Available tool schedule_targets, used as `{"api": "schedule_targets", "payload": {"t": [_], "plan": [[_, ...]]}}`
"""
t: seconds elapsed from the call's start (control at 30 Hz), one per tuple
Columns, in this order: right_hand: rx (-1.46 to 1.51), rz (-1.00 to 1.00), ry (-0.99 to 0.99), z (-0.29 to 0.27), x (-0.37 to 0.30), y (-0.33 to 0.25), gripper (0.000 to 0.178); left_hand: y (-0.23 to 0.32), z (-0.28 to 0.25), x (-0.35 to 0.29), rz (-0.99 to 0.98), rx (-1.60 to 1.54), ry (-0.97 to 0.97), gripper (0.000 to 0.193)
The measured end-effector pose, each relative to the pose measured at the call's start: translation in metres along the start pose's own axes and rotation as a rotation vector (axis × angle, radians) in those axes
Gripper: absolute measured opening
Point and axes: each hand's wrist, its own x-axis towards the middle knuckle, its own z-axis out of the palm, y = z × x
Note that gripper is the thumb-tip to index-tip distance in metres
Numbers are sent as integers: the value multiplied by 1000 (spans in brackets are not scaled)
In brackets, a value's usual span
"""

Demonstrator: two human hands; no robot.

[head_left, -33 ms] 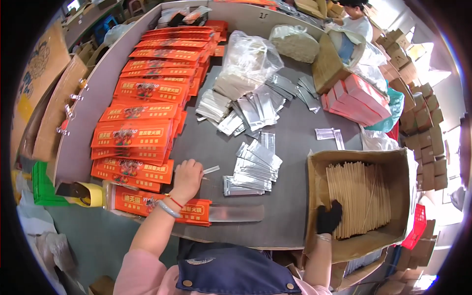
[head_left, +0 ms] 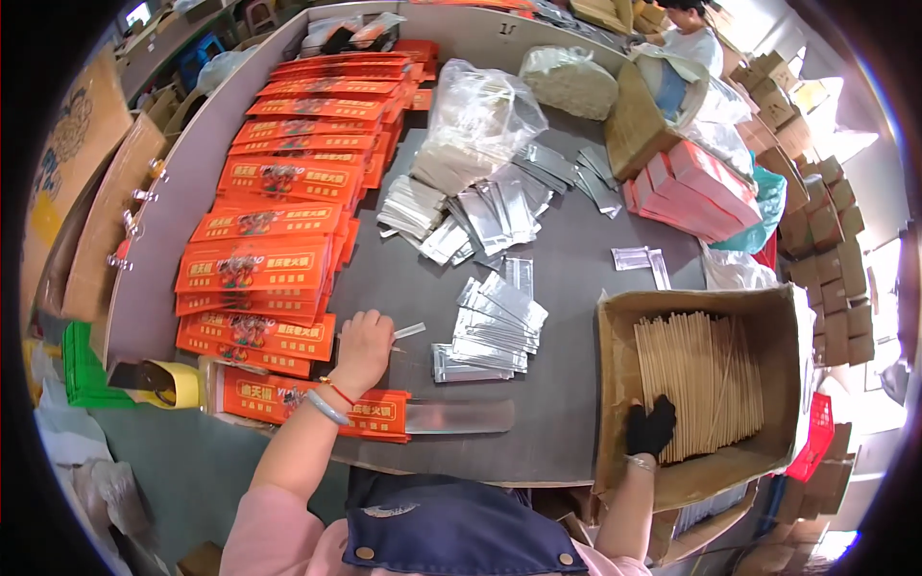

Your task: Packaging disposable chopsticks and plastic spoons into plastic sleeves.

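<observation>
My left hand [head_left: 363,348] is closed, its fingers pinching a slim white packet [head_left: 410,330] that sticks out to the right. Below that wrist, a printed orange paper sleeve [head_left: 375,411] lies at the table's front edge. A shiny metal strip [head_left: 461,416] extends from the sleeve's right end. My right hand [head_left: 651,427], in a black glove, is inside a cardboard box [head_left: 621,336] at the left edge of its wooden chopsticks [head_left: 706,384]. Its thumb and fingers are apart, and I see no chopstick lifted in them.
Overlapping orange sleeves [head_left: 254,264] fill the table's left side. Silver packets [head_left: 495,331] lie mid-table, with a clear plastic bag [head_left: 480,120] of pale items behind. Pink-and-white bundles [head_left: 687,197] stand at the right. A yellow tape loop [head_left: 178,382] is at the left corner. Another person [head_left: 691,43] is beyond.
My right hand has shifted slightly right along the chopsticks, its thumb and fingers now further apart. My left hand keeps its pinch on the slim white packet.
</observation>
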Motion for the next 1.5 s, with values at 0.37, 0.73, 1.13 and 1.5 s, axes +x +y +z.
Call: {"api": "schedule_targets", "payload": {"t": [0.37, 0.73, 1.13, 1.5], "plan": [[-258, -24, -241, 0, -5, 17, 25, 88, 64, 132, 493, -212, 32, 18], [-285, -4, -196, 3, -12, 31, 37, 95, 18, 111, 239, -461, -199, 19], [259, -840, -675, -33, -39, -125, 28, 55, -32, -84, 25, -225, -25, 63], [569, -539, -555, 9, -63, -152, 16, 67, -18, -85, 189, -155, -131, 75]]}}
